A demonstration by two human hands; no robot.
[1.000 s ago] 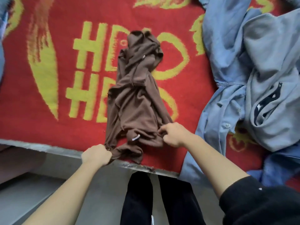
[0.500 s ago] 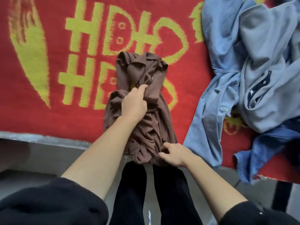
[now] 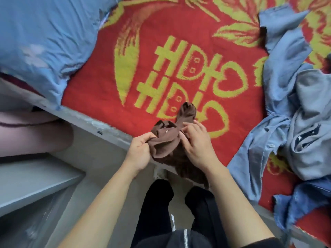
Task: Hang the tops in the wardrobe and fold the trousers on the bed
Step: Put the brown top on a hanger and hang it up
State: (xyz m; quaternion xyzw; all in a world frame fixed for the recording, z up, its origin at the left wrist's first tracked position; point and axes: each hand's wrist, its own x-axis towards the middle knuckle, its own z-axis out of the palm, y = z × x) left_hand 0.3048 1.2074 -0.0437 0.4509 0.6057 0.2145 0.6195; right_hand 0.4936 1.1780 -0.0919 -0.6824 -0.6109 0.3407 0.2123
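Observation:
A brown garment [image 3: 167, 142] is bunched up at the near edge of the bed, over the red and yellow blanket [image 3: 100, 90]. My left hand [image 3: 139, 153] grips its left side in a fist. My right hand [image 3: 197, 145] holds its right side, fingers curled into the cloth. One end of the garment sticks up above my hands and the rest hangs down past the bed edge. A light blue shirt [image 3: 279, 97] and a grey top [image 3: 311, 136] lie crumpled on the right of the bed.
A blue pillow [image 3: 41, 33] lies at the left end of the bed. The grey bed frame edge [image 3: 86, 119] runs diagonally. A grey shelf or step [image 3: 32, 181] stands at lower left. My black-trousered legs [image 3: 157, 208] stand on the floor below.
The brown garment has been gathered from lying on the blanket into a bundle lifted at the bed edge. My left hand moved from its middle to its left side. The view swung left.

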